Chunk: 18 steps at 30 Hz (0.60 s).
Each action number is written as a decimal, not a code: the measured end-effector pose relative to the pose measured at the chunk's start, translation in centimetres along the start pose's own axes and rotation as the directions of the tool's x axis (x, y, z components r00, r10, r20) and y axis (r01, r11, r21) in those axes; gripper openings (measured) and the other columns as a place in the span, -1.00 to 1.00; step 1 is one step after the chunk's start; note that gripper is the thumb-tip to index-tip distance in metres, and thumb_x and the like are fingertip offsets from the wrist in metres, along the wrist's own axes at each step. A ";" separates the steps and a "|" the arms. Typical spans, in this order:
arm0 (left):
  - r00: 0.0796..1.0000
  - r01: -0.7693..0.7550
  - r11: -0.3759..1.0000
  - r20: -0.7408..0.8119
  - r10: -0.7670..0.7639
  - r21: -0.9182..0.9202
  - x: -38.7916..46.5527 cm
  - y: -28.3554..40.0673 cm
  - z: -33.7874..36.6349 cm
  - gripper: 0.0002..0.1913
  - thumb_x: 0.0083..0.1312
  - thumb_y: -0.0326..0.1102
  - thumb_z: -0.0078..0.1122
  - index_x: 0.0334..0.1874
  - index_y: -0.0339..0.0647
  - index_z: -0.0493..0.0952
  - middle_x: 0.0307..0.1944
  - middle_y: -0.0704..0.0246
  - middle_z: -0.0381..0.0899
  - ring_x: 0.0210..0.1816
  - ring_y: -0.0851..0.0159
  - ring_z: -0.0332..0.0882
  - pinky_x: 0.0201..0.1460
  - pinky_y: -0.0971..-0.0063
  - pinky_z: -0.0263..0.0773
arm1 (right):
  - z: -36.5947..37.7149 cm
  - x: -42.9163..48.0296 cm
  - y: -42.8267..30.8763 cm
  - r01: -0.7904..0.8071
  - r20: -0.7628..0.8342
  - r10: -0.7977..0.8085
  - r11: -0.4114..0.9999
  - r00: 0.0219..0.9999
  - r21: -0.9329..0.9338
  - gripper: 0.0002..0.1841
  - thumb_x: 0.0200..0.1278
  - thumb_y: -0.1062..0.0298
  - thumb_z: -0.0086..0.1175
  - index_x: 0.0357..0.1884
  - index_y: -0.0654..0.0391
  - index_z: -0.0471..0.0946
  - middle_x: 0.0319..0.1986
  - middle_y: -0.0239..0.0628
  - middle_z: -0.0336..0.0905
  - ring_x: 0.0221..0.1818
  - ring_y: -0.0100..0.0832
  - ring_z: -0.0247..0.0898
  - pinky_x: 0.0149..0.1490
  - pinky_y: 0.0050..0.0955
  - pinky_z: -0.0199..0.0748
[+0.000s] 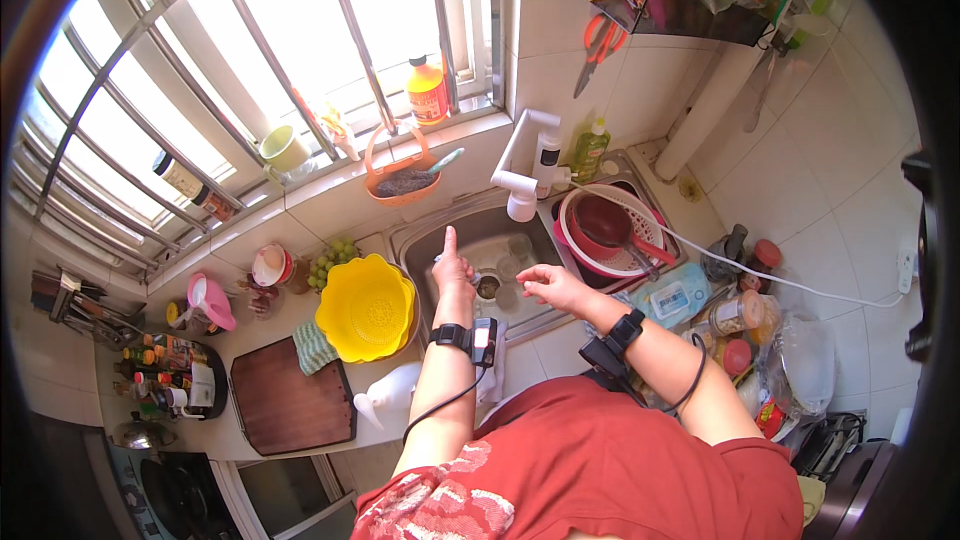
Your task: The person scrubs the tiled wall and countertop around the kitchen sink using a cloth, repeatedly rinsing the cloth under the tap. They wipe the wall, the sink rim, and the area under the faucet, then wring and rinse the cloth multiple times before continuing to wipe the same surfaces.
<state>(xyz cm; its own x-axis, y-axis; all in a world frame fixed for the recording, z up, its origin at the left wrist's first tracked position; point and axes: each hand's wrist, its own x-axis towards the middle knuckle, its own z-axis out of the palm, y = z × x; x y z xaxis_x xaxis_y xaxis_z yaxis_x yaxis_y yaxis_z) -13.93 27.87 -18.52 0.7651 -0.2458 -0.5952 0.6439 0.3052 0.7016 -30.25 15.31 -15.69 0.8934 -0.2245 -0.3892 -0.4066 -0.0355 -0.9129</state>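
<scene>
My left hand (453, 277) is over the left part of the steel sink basin (435, 240). One digit points away from me and the other fingers curl around a small whitish-blue thing (475, 279), mostly hidden, perhaps a cloth. To its right, my right hand (559, 289) hovers near the basin's right edge, fingers bent and apart, with nothing visible in it. Between the hands, clear glass-like vessels (508, 267) stand in the basin near the drain strainer (488, 286). A white faucet (523, 199) hangs over the far side.
Right of the basin, a white colander (637, 223) holds a dark red ladle-like pan (604, 223). A white cable (780, 281) crosses the right counter. Left stand a yellow scalloped basket (367, 307), green grapes (334, 262), a white spray bottle (394, 390) and a wooden cutting board (292, 397).
</scene>
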 end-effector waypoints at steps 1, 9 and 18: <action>0.999 -0.021 0.999 0.039 0.020 0.038 0.2 -0.1 -0.2 -0.51 0.04 0.14 0.36 -0.64 0.03 0.25 -0.80 0.53 0.12 -0.77 0.47 0.10 -0.71 0.57 0.00 | -0.1 -0.2 0.0 -0.010 0.005 0.010 1.000 1.000 -0.015 -0.71 0.28 0.30 0.01 0.01 0.13 0.49 -0.22 -0.41 0.55 -0.22 -0.59 0.47 -0.24 -0.54 0.41; 0.955 -0.268 0.899 -0.025 0.294 0.346 2.4 -2.6 -0.9 -0.76 0.05 -0.37 0.20 -0.71 -0.07 0.37 -0.72 0.55 0.26 -0.68 0.49 0.15 -0.65 0.42 0.07 | -1.0 0.2 -0.9 -0.005 0.143 0.019 0.995 0.990 -0.099 -0.71 0.30 0.26 0.01 0.02 0.11 0.48 -0.10 -0.38 0.53 -0.14 -0.55 0.48 -0.17 -0.53 0.43; 0.866 -0.457 0.663 0.124 0.485 0.594 -0.3 -0.2 0.7 -0.83 -0.01 -0.39 0.04 -0.70 -0.28 0.40 -0.75 0.41 0.32 -0.65 0.44 0.19 -0.57 0.33 0.21 | -0.6 3.2 -2.4 0.152 0.227 -0.119 0.979 0.967 -0.133 -0.74 0.25 0.31 0.03 -0.04 0.10 0.52 -0.25 -0.46 0.54 -0.27 -0.62 0.43 -0.27 -0.58 0.41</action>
<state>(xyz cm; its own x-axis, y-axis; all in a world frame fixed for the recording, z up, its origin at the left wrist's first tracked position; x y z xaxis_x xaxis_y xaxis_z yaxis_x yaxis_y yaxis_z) -14.27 27.20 -18.21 0.9757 -0.1792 -0.1261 0.0828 -0.2316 0.9693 -26.55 14.07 -14.62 0.9553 0.0084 -0.2955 -0.2880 -0.1983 -0.9369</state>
